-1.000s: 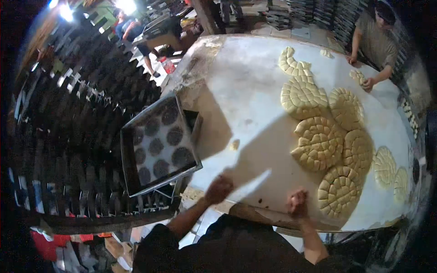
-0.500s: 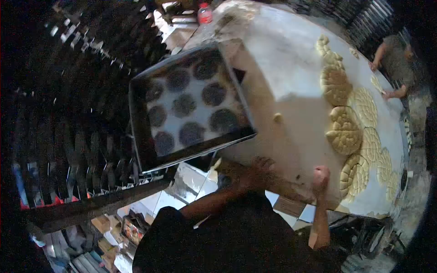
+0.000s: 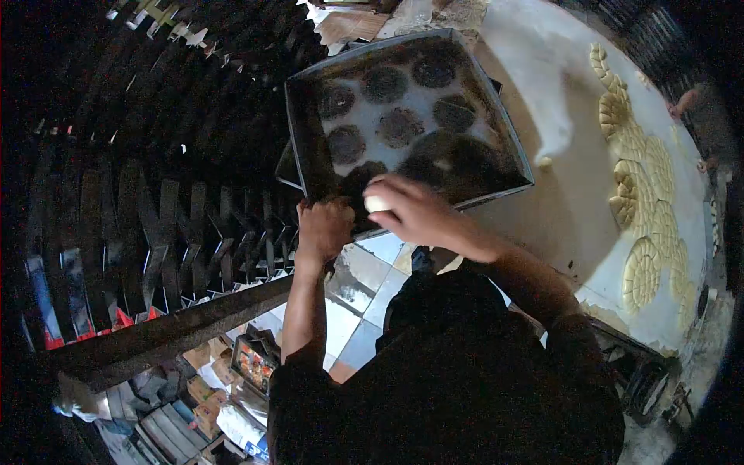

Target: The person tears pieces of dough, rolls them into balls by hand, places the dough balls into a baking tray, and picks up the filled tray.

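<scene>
A deep, dark square baking tray (image 3: pixel 399 156) has several round dark marks on its greyish bottom. My left hand (image 3: pixel 324 225) is closed on its near left corner, with the fingers over the rim. My right hand (image 3: pixel 422 215) is over the tray's near edge, curled round a pale round lump (image 3: pixel 377 204) that looks like dough. Part of the lump is hidden by the fingers. The hand's shadow falls across the tray's near right part. A small dough ball (image 3: pixel 545 162) lies on the table to the right of the tray.
Flat, scored dough pieces (image 3: pixel 642 273) lie along the right side of the pale table (image 3: pixel 535 58). Beyond its far right edge is another person's hand (image 3: pixel 685 102). Dark metal racking (image 3: pixel 167 225) stands at left. Boxes (image 3: pixel 208 411) and packages are below it.
My view has shifted, so the table's contents appear further right. My left hand has moved to the tray's corner. My right hand has moved left from the table edge to the tray, holding the pale lump.
</scene>
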### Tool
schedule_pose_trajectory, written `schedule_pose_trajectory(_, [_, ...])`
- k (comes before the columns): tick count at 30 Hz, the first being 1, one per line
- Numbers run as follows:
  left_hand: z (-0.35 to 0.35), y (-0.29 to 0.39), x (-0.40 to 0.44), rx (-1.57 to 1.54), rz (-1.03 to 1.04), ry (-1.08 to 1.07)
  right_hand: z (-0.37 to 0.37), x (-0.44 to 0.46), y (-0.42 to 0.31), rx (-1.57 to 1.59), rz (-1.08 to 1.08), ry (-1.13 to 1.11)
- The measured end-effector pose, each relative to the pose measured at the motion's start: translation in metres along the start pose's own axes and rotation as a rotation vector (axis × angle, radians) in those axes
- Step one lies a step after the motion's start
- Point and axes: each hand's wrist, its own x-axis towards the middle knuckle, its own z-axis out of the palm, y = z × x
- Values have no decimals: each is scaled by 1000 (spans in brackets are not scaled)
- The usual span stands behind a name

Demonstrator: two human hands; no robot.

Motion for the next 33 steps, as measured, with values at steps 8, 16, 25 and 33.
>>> schedule_pose_trajectory(8, [-8, 22, -1, -50, -33, 292, -67, -110, 26, -299, -74, 652])
schedule_pose_trajectory(16, [27, 331, 85, -966, 792, 491, -176, -437, 122, -697, 921, 957])
schedule_pose_trajectory(25, [153, 650, 246, -435, 677, 68, -186, -533, 152, -825, 756, 1310])
schedule_pose_trajectory(33, [139, 684, 222, -1263, 153, -552, -190, -530, 136, -583, 872, 1341])
